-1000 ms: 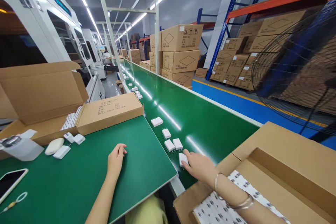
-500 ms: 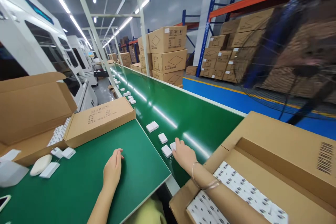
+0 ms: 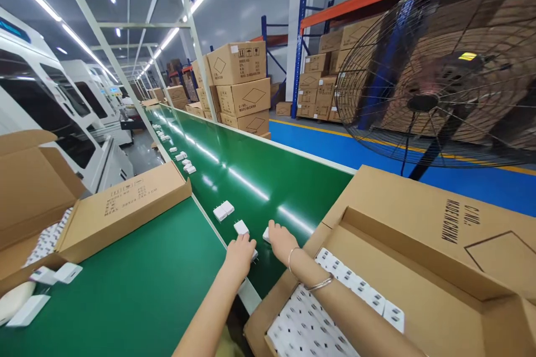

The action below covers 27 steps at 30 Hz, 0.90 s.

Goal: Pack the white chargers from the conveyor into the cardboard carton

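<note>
My right hand (image 3: 283,244) pinches a small white plug charger (image 3: 266,235) over the green conveyor belt (image 3: 209,150). Just left of it, my left hand (image 3: 239,257) reaches over the belt's near edge, fingers bent downward and slightly apart. Its fingertips are close to a white charger with metal prongs (image 3: 241,227). Another charger (image 3: 254,255) is mostly hidden beneath this hand. Two chargers side by side (image 3: 223,210) lie farther along. Below my right forearm, an open carton (image 3: 419,251) holds rows of white chargers (image 3: 307,321).
A green worktop (image 3: 138,284) on the left bears a closed carton (image 3: 125,201), an open carton and loose chargers (image 3: 69,272). More chargers (image 3: 188,167) lie up the belt. Stacked boxes (image 3: 245,95) and a large caged fan (image 3: 422,103) stand beyond it.
My left hand has moved right, from the worktop to the chargers on the belt. My right hand has shifted a charger slightly away from its neighbour. The view has turned right.
</note>
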Each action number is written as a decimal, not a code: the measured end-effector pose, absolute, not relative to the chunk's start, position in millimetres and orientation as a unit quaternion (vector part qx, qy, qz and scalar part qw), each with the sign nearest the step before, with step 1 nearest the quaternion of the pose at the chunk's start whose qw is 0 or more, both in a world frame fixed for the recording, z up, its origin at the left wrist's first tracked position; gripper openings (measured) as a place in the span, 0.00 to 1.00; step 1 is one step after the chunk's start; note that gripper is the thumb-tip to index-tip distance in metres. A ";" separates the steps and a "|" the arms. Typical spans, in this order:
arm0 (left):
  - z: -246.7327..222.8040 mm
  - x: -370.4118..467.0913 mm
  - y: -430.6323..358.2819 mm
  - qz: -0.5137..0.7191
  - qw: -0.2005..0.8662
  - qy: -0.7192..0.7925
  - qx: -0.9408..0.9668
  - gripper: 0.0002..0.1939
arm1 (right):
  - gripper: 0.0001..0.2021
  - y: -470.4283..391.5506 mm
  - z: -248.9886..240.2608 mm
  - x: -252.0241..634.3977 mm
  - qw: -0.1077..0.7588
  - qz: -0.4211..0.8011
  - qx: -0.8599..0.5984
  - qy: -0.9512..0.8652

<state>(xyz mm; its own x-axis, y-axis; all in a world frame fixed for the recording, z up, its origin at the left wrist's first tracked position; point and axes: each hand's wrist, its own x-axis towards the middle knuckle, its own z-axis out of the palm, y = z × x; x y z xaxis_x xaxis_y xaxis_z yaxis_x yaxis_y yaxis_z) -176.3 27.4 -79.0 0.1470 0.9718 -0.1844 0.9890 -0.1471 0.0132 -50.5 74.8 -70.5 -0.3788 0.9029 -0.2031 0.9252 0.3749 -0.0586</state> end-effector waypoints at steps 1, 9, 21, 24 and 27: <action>-79.2 -171.5 28.0 -0.079 0.059 0.646 0.757 0.20 | 0.14 77.2 -68.4 -43.3 0.080 -0.082 0.541 0.833; -71.7 -170.5 38.4 0.046 0.135 0.674 0.725 0.08 | 0.12 93.6 -54.9 -12.5 0.127 -0.068 0.468 0.872; -72.6 -167.3 39.6 0.062 0.234 0.665 0.706 0.22 | 0.40 83.1 -65.8 -9.4 0.086 -0.208 0.352 0.908; -59.3 -170.7 35.9 0.009 0.172 0.685 0.708 0.22 | 0.46 74.9 -67.8 -7.5 0.060 -0.228 0.362 0.902; -54.7 -158.9 22.2 -0.034 0.186 0.679 0.709 0.15 | 0.37 74.5 -71.2 -5.5 0.059 -0.238 0.361 0.900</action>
